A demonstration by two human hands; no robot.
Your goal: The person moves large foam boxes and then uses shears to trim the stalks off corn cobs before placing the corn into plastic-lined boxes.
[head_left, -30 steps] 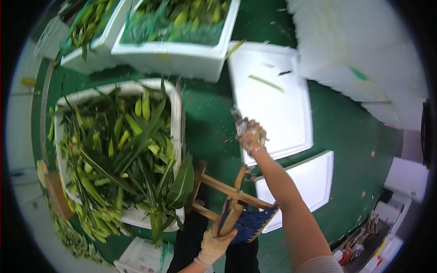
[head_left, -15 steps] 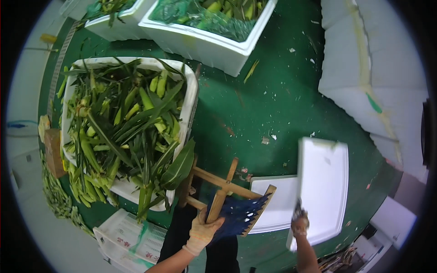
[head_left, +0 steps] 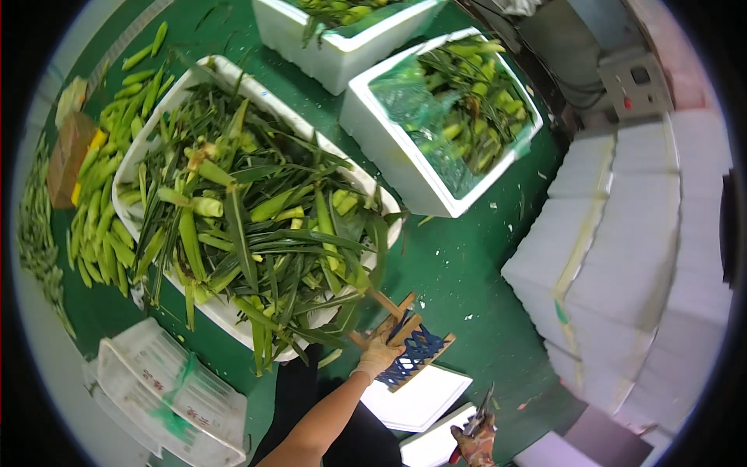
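Observation:
My left hand (head_left: 380,355), in a pale glove, is closed on the wooden frame of a small folding stool (head_left: 408,331) with a blue woven-strap seat. The stool is tilted beside the large white tub (head_left: 253,348) of green leafy stalks (head_left: 257,210). At the lower edge my right hand (head_left: 476,445), in a dark patterned glove, is closed on what look like pruning shears (head_left: 481,405), blades pointing up and a bit of red at the handle. Just left of it lies a white foam lid (head_left: 437,436), and another white lid (head_left: 420,398) lies under the stool.
Two white foam boxes (head_left: 405,167) (head_left: 311,54) of green produce stand at the back. Piled green stalks (head_left: 101,226) lie left of the tub, near a cardboard box (head_left: 71,159). White plastic crates (head_left: 167,381) sit lower left. Stacked white foam blocks (head_left: 599,265) line the right.
My view has turned, so the foam boxes show more fully. My right hand has moved down and the lid it was at now lies lower. My left hand keeps its hold on the stool.

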